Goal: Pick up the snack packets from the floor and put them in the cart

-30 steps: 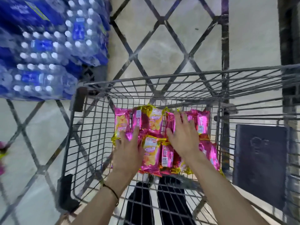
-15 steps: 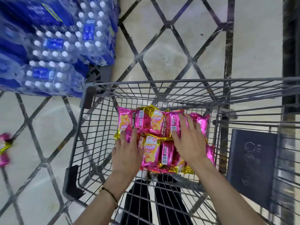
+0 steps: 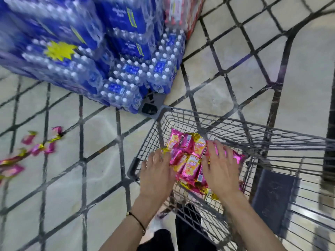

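Both hands, left hand and right hand, rest flat and open, gripping nothing, on snack packets inside the cart; next, likely gather floor packets well left of the cart.

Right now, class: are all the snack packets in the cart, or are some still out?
Some are out. A pile lies in the cart, but several pink packets lie scattered on the floor.

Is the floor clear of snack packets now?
No, several pink snack packets lie scattered on the floor left of the cart.
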Demonstrator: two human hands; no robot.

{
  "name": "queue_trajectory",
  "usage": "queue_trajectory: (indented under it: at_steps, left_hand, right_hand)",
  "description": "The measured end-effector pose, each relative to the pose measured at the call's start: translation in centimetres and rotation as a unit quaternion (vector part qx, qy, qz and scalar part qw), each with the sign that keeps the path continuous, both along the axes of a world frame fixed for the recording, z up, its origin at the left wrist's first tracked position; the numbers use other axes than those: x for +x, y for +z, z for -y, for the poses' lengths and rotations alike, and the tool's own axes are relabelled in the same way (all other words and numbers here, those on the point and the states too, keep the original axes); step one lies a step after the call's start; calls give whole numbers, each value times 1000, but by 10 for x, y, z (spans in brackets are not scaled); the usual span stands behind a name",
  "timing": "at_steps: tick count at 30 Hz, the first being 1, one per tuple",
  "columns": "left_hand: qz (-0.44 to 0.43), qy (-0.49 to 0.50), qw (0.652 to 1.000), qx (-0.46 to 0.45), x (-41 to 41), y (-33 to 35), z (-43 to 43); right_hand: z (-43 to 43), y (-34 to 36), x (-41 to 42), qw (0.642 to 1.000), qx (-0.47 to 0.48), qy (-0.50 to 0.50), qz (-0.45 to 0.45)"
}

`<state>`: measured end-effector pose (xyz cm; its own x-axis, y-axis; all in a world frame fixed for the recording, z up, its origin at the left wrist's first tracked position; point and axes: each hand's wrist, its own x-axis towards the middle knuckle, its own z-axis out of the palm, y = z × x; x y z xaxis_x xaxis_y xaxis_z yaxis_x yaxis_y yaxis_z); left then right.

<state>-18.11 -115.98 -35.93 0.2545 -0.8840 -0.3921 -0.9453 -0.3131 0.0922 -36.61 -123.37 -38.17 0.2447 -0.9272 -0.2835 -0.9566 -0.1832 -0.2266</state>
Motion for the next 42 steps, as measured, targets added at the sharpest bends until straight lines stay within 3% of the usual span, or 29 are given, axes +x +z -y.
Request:
queue_trajectory:
  at_steps: [8, 12, 15, 19, 25, 33, 42]
  left_hand:
    - [44, 117, 986, -114, 98, 60, -116]
    - [76, 214, 964, -141, 160, 85, -206]
    - [91, 282, 941, -161, 202, 101, -282]
    - [110, 366, 909, -167, 249, 128, -371]
    - [125, 446, 870, -165, 311, 149, -477]
    - [112, 521, 830, -161, 409, 157, -534]
    - [116, 587, 786, -156, 559, 153, -556]
  right_hand:
    - [-64, 76, 105, 977, -94, 186, 46]
    - [-121, 106, 182, 945, -147, 276, 99]
    - [-175, 119, 243, 922, -136, 359, 56]
    - [-250, 128, 325, 898, -131, 403, 120]
    - [-339, 141, 421, 859, -130, 486, 101]
    - [-382, 137, 531, 834, -123, 523, 124]
    - [-403, 129, 726, 798, -52, 586, 129]
